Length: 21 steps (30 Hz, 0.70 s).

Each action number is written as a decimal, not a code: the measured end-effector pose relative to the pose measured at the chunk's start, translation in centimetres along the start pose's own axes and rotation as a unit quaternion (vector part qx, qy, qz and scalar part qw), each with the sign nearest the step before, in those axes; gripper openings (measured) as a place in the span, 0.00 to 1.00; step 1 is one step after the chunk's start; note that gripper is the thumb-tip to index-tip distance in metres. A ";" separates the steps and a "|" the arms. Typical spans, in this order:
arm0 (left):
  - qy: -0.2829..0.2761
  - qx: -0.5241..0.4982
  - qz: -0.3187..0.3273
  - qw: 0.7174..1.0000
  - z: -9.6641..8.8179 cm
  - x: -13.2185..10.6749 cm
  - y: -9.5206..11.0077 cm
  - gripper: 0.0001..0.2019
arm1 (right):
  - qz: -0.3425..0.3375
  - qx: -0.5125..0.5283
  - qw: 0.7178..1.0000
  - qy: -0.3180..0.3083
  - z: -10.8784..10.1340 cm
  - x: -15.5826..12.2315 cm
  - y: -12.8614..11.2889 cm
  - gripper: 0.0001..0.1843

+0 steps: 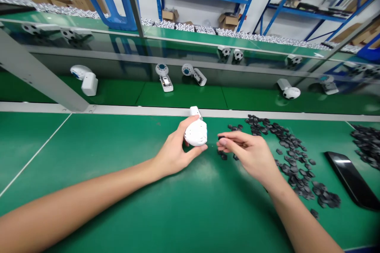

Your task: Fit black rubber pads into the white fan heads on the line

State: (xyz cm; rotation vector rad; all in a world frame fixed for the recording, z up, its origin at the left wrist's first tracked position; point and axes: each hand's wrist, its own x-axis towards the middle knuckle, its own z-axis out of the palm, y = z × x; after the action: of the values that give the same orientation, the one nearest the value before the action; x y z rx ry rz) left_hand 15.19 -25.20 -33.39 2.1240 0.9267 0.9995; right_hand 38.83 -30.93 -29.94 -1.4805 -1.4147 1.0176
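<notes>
My left hand (178, 148) grips a white plastic device (196, 133) with a round, plain white head and a small rectangular part at its far end. The fingers curl round its left and far side, with the thumb along the near edge. Just to the right, my right hand (249, 148) pinches a small black piece (221, 137) between thumb and fingertips, apart from the device. Many loose black pieces (292, 154) lie scattered on the green table to the right of that hand, and a few lie beneath it.
A black phone (353, 180) lies at the right, near another heap of black pieces (368, 142). Beyond the white rail (148, 111), white devices (89, 81) stand on a green conveyor (118, 95), some with soccer-ball patterns. A slanted metal post (44, 55) rises at left.
</notes>
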 end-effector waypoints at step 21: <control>-0.080 -0.024 0.005 0.996 0.5 0.3 0.2 0.41 | -0.068 -0.120 0.990 0.025 3.7 -1.3 -1.3 0.14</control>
State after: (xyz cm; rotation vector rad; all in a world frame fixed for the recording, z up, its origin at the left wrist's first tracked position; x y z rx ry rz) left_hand 15.86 -25.18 -33.35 2.1351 0.8053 0.8347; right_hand 34.86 -32.05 -29.92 -1.5441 -1.6226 0.7406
